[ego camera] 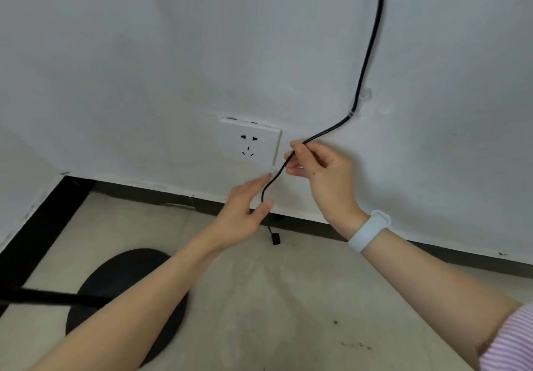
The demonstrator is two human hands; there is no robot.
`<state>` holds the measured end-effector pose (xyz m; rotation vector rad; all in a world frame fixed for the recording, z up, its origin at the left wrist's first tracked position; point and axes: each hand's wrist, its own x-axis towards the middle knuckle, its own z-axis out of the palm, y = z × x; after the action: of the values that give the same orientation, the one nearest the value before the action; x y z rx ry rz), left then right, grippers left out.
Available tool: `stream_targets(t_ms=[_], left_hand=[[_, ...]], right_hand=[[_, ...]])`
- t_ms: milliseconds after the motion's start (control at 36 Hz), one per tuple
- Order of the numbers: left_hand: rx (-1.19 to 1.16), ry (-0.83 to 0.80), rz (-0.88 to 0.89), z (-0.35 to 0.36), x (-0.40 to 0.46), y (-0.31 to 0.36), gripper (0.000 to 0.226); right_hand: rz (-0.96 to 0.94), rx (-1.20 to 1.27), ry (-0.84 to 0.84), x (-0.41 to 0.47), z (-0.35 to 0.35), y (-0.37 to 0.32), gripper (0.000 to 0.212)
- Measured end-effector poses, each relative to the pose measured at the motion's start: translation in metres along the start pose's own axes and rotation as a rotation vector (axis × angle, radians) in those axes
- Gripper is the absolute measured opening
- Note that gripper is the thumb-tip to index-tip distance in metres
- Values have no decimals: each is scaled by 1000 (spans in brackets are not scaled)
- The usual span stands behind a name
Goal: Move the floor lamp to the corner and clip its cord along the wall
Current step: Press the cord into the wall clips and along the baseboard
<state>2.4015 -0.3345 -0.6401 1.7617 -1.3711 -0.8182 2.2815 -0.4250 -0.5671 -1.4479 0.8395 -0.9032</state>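
A black cord (372, 38) runs down the white wall and passes through a clear clip (359, 102) stuck to the wall. Below the clip my right hand (315, 165) pinches the cord beside the white wall socket (249, 144). The cord continues down between the spread fingers of my left hand (245, 209), which touches it loosely. Its black plug (275, 238) hangs just above the floor. The floor lamp's round black base (127, 278) sits on the floor at the lower left, with its black pole (43, 297) crossing it.
A black skirting strip (461, 258) lines the wall's foot and turns at the corner (65, 177) on the left. Beige floor tiles (288, 298) lie below. A pale wristband (369, 230) is on my right wrist.
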Motion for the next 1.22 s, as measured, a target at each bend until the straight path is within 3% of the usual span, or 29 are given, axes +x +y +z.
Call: stream_targets(t_ms=[139, 278, 444, 500, 556, 611, 694, 750, 917, 1222], left_hand=[[-276, -81, -57, 1, 7, 3, 21], [-236, -165, -201, -13, 3, -20, 26], [-309, -93, -333, -53, -12, -55, 24], [-300, -54, -340, -57, -14, -61, 25], [-177, -18, -306, -55, -14, -65, 22], [-5, 3, -238, -50, -12, -67, 20], [154, 54, -159, -44, -8, -59, 16], [186, 75, -101, -40, -4, -51, 16], [158, 72, -56, -33, -1, -44, 15], [173, 246, -139, -34, -4, -74, 4]], right_hand=[[46, 57, 31, 3, 5, -2, 15], [73, 2, 95, 0, -6, 4, 16], [81, 10, 195, 0, -11, 13, 16], [88, -123, 162, -3, -8, 20, 21], [-83, -524, 120, -8, -9, 31, 28], [-421, -844, 86, -13, -11, 41, 29], [-854, -1030, -45, -16, -5, 54, 12], [-1003, -1189, -127, -14, 0, 65, 16], [-1032, -1405, -177, -8, -6, 91, 25], [-1014, -1331, -120, 2, -35, 102, 38]])
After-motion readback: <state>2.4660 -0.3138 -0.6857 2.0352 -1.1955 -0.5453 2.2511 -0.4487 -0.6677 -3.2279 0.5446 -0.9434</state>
